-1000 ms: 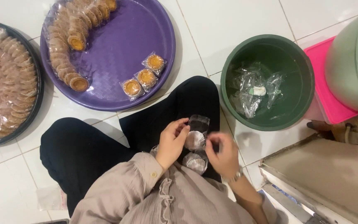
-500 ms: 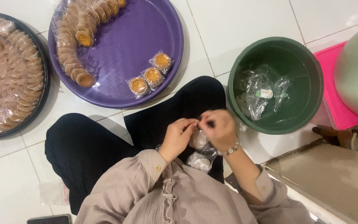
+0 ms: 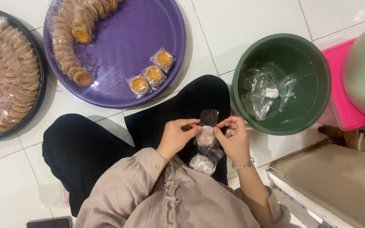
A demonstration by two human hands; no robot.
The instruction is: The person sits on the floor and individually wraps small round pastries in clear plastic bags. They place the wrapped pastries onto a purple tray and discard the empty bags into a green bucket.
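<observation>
Over the black-clothed lap, the left hand [image 3: 177, 137] and right hand [image 3: 232, 137] pinch a crinkly clear plastic packet [image 3: 207, 131] holding a pale round cake. Another wrapped cake [image 3: 202, 162] lies below; glossy purple round tray [image 3: 148, 29] beyond.

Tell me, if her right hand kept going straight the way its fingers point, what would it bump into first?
The right hand points its fingertips sideways at the small clear-wrapped pastry it already pinches. Straight beyond that comes the left hand, holding the wrapper's other side. Depth is hard to judge, but they look level.
</observation>
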